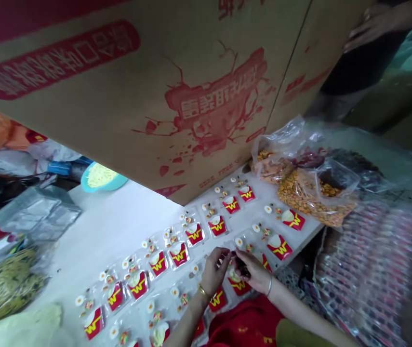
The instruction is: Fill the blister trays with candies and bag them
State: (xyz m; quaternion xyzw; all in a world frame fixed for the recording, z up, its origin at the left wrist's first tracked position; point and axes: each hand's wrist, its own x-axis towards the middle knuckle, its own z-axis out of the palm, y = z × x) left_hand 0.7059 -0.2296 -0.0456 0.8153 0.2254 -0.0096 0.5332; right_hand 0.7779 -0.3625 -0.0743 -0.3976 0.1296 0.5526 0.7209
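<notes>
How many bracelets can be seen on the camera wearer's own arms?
2. A gold-coloured bracelet sits just behind the left hand, and a silvery bracelet just behind the right hand. Any farther up, outside the frame, would not show.

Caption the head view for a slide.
Left hand beside right hand, which holds dark pieces, above rows of red-and-yellow shapes, with a large cardboard box beyond.

Box (pixel 119 120) cut off at twelve o'clock, person (pixel 361 67) at two; dark bits (pixel 242 270) in right hand (pixel 256 272) too small to tell.
</notes>
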